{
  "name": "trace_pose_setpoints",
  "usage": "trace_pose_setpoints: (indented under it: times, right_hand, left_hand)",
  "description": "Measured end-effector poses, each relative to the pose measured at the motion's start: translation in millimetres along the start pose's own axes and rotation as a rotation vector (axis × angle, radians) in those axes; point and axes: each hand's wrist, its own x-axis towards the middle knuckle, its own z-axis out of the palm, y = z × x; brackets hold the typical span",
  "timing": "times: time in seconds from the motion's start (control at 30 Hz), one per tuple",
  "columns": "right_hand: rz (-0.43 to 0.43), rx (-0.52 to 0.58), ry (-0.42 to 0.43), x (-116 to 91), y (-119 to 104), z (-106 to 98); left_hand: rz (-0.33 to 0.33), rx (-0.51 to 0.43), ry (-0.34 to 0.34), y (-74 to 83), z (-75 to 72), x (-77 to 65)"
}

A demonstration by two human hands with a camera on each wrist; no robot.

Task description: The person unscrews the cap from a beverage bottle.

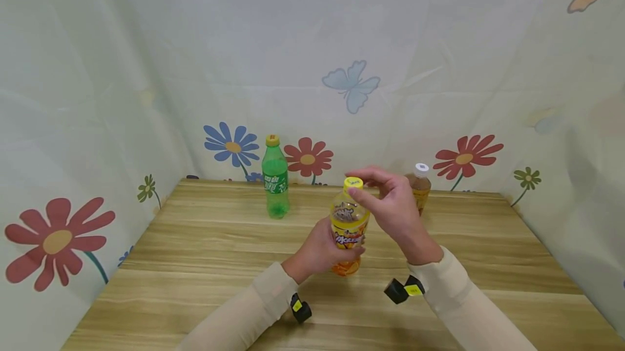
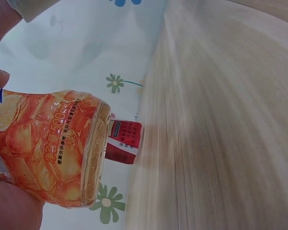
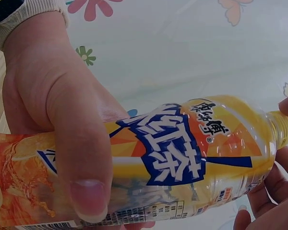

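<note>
The yellow-labelled bottle (image 1: 349, 234) is upright or nearly so, to the right of the green bottle (image 1: 276, 183) and closer to the person. The left hand (image 1: 319, 248) has its fingers curled round the middle and lower part of the body, with the thumb across the label. The right hand (image 1: 394, 204) pinches the yellow cap (image 1: 354, 182) between thumb and fingers.

The likeliest trouble is slipping: if the right fingers turn the cap harder than the left fingers hold the body, the whole bottle could spin. Squeezing harder to stop that may dent the thin plastic wall and, with the cap loose, push out any liquid; how full it is, I cannot tell.

The base seems raised above the worktop (image 1: 210, 237), so a lapse in the left grip could let it drop or topple, perhaps leftward against the green bottle. The white-capped bottle (image 1: 421, 188), well to the right of the green bottle, is partly hidden behind the right hand; a wide swing of that wrist could knock it over unseen.
</note>
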Motion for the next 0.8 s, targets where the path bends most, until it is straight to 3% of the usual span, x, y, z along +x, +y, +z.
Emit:
trace_pose_setpoints:
  times: [0.27,0.53,0.8]
  right_hand:
    - [-0.024,0.048,-0.047,0.3,1.6,0.3]
    - [-0.051,0.046,-0.031,0.7,2.8,1.0]
    - [0.012,-0.013,0.018,0.5,1.6,1.9]
  left_hand:
    - [-0.008,-0.011,-0.002,-0.8,-0.1,0.5]
    - [0.009,-0.015,-0.003,-2.4,0.1,1.0]
    - [0.021,-0.014,-0.009,-0.2,0.6,0.9]
